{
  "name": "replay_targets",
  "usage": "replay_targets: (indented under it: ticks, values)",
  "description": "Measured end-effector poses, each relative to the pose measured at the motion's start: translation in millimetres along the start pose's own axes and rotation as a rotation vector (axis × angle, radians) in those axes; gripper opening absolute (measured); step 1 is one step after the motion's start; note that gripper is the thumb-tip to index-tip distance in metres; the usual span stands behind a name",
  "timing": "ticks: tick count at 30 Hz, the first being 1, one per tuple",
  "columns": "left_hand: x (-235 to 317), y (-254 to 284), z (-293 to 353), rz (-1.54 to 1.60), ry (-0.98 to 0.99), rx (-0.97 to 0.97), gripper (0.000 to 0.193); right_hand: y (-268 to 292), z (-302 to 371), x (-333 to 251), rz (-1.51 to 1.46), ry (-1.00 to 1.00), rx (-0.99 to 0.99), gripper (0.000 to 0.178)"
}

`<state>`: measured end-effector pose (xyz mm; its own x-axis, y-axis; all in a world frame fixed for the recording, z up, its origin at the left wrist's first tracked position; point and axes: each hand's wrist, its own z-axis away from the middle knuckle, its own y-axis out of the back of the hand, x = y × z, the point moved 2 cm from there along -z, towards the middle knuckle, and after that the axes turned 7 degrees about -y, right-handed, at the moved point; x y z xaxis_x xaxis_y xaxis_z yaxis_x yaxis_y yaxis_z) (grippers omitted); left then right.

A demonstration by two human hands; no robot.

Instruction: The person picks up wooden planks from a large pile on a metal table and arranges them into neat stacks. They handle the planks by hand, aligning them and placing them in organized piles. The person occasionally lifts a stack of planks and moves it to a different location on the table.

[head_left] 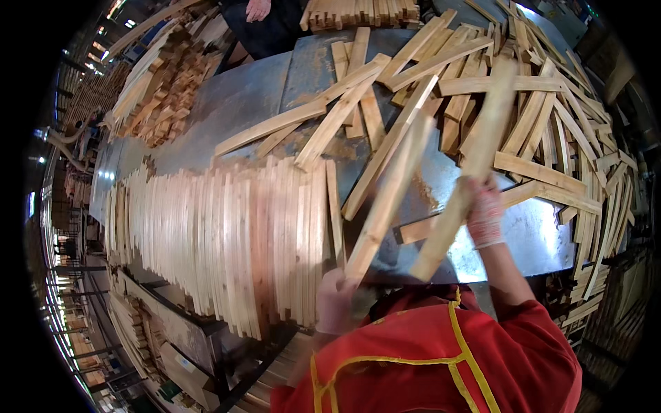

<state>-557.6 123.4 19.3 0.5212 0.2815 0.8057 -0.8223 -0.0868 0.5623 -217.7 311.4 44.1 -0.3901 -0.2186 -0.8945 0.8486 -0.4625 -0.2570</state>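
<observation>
My right hand [486, 212], in a pale glove with a reddish tint, is closed round a wooden plank [444, 237] that slants across the metal table, blurred by motion. My left hand [334, 297], also gloved, grips the near end of another plank [389, 199], which points up and away from me. To the left of that hand, a row of planks [227, 241] lies side by side on the table. Loose planks [530, 131] are heaped crosswise beyond and to the right of my right hand.
The metal table [241, 96] has scuffed, rusty patches. Stacked wood pieces [162, 89] stand at the far left, and a bundle of planks [361, 12] lies at the far edge. Another person's hand [258, 9] shows at the top. A cardboard box [186, 372] sits below the table.
</observation>
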Motion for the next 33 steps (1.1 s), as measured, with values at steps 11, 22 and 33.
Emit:
replay_targets:
  ticks: [11,22,33]
  values:
    - [-20.1,16.1,77.1,-0.551,-0.153,-0.008,0.065,-123.8,161.1,189.8,1.141,-0.175,-0.675,0.066]
    - [-11.5,-5.5,17.5,-1.178,-0.225,-0.139,0.088,6.2,44.4,-3.8,1.163,0.009,-0.502,0.058]
    - [70.5,-152.9,-202.8,-0.769,-0.446,-0.010,0.088,292.8,-205.9,-96.8,1.967,0.353,0.262,0.046]
